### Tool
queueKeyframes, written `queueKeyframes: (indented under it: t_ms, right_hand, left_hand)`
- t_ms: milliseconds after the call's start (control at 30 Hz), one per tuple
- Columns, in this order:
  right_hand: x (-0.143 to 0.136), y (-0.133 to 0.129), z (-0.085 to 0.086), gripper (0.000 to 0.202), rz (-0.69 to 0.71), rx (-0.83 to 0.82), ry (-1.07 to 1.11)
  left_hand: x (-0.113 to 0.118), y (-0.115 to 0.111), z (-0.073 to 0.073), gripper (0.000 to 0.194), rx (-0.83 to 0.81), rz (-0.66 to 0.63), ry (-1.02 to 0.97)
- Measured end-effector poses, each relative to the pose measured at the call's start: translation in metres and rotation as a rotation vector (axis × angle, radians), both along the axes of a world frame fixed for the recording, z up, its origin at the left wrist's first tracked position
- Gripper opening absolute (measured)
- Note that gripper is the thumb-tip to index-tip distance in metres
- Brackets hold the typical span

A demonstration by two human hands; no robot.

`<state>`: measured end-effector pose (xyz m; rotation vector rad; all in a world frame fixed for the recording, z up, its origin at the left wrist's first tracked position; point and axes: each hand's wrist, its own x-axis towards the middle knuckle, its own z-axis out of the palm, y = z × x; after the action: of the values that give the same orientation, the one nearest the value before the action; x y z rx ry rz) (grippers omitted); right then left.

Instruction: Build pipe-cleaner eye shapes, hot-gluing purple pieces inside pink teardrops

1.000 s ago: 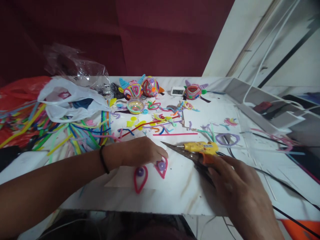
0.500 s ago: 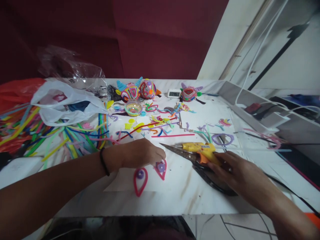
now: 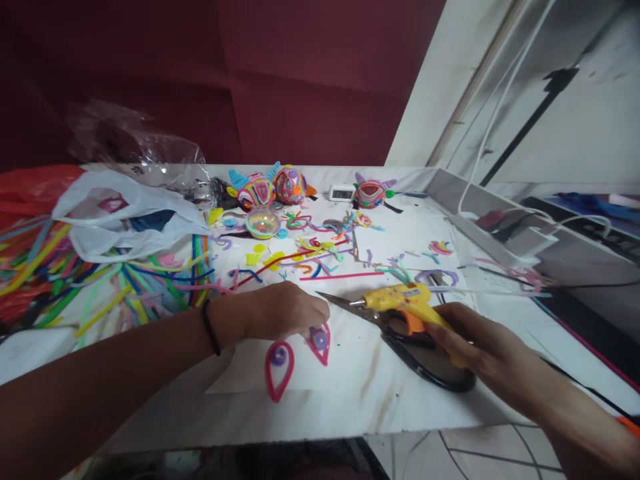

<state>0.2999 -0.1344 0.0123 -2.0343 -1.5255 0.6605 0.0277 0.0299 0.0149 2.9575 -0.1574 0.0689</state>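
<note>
My left hand (image 3: 283,310) is closed, its fingertips at the top of a pink pipe-cleaner teardrop (image 3: 327,347) with a purple coil in it; the fingers hide its upper end. A second pink teardrop (image 3: 291,373), also with a purple coil, lies just below on a white sheet (image 3: 235,373). My right hand (image 3: 480,343) is wrapped round the handle of a yellow glue gun (image 3: 395,297), raised with its metal nozzle toward the left. Beneath the gun lie black-handled scissors (image 3: 423,375), blades pointing left toward my left hand.
Pipe cleaners (image 3: 133,287) and a white plastic bag (image 3: 130,233) cover the left side. Colourful wrapped balls (image 3: 257,190), a clear bowl (image 3: 263,223) and a small digital display (image 3: 343,193) stand at the back. A grey tray (image 3: 493,230) with a power strip is at right.
My right hand has gripped the glue gun and lifted it a little off the scissors. My left hand stays at the upper teardrop. The view has shifted slightly.
</note>
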Motion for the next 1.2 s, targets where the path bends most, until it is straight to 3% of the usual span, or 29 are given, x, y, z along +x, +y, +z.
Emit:
queueKeyframes:
  t_ms: [167, 400, 600, 767, 1067, 1200]
  right_hand:
    - [-0.005, -0.009, 0.007, 0.046, -0.086, 0.037, 0.342]
    - [-0.005, -0.010, 0.006, 0.045, -0.068, 0.010, 0.354]
    - [-0.023, -0.012, -0.004, 0.032, -0.071, 0.041, 0.431]
    - [-0.036, -0.012, -0.009, 0.032, -0.141, 0.061, 0.454]
    - [-0.039, -0.014, -0.018, 0.032, -0.095, 0.091, 0.499]
    - [-0.035, -0.013, -0.020, 0.031, -0.007, 0.121, 0.512]
  left_hand:
    - [0.000, -0.001, 0.002, 0.021, 0.012, -0.011, -0.022]
    - [0.000, 0.002, -0.002, 0.020, -0.016, -0.017, -0.035]
    - [0.001, 0.004, -0.004, 0.019, -0.058, -0.015, -0.034]
    - [0.001, 0.003, -0.005, 0.018, -0.049, -0.011, -0.019]
    - [0.001, 0.012, -0.014, 0.003, -0.087, -0.018, -0.060]
    - [0.005, 0.012, -0.009, 0.010, -0.119, 0.005, -0.024]
